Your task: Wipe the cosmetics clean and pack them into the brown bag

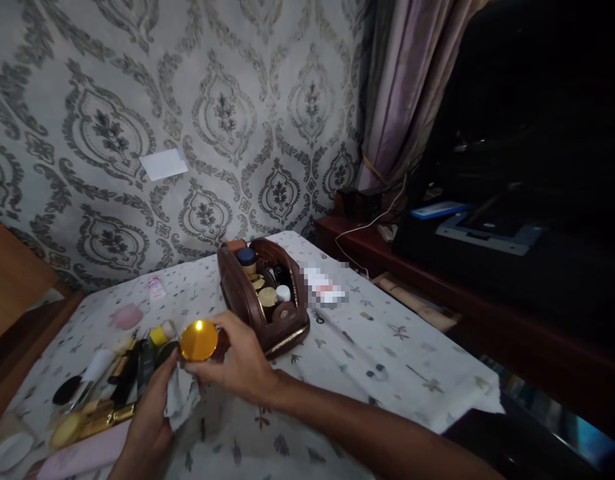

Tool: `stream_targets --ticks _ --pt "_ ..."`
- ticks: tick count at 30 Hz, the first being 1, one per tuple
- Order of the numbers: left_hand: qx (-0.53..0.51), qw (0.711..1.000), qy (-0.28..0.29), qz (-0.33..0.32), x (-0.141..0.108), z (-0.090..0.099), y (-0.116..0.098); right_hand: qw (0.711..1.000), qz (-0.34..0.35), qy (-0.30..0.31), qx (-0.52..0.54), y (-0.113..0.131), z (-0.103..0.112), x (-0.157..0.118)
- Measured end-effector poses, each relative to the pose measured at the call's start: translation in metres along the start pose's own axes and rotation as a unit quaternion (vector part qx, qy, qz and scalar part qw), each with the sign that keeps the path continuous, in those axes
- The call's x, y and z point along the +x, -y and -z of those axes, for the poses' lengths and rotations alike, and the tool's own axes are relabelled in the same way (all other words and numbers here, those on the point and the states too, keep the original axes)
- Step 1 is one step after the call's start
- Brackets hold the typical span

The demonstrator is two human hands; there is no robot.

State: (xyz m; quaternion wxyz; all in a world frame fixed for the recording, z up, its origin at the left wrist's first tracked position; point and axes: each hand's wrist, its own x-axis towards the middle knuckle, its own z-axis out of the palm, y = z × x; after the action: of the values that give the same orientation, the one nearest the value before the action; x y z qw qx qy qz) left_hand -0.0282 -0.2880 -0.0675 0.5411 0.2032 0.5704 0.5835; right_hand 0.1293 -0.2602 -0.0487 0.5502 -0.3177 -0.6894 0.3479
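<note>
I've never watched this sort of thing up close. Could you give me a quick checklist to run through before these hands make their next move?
1. Gold round container gripped by the right hand: ok.
2. White cloth held in the left hand: ok.
3. Left hand touching the container as well: cannot tell; they look very close.
4. Brown bag open at the top: ok, its mouth gapes.
5. Room inside the bag: cannot tell; a blue-capped jar and others hide its depth.
6. Left hand clear of loose items: not ok; a pink tube lies right beside it.
</note>
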Motion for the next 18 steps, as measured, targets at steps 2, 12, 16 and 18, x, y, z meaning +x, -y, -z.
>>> stream_targets --ticks 2,12,16,18 --pt "-0.017 0.999 0.029 0.016 0.0 0.0 -0.001 0.999 0.001 -0.044 0.029 0.017 0.023 0.017" --pt "0.039 0.991 0.126 0.02 -0.006 -0.002 0.005 0.94 -0.014 0.0 -0.339 0.027 0.137 0.129" --pt "0.064 0.987 0.143 0.021 -0.007 -0.006 0.009 0.875 -0.034 0.106 -0.47 0.008 0.134 0.145" --pt "0.062 0.987 0.146 0.026 -0.007 -0.007 0.011 0.859 -0.035 0.14 -0.491 0.0 0.128 0.15"
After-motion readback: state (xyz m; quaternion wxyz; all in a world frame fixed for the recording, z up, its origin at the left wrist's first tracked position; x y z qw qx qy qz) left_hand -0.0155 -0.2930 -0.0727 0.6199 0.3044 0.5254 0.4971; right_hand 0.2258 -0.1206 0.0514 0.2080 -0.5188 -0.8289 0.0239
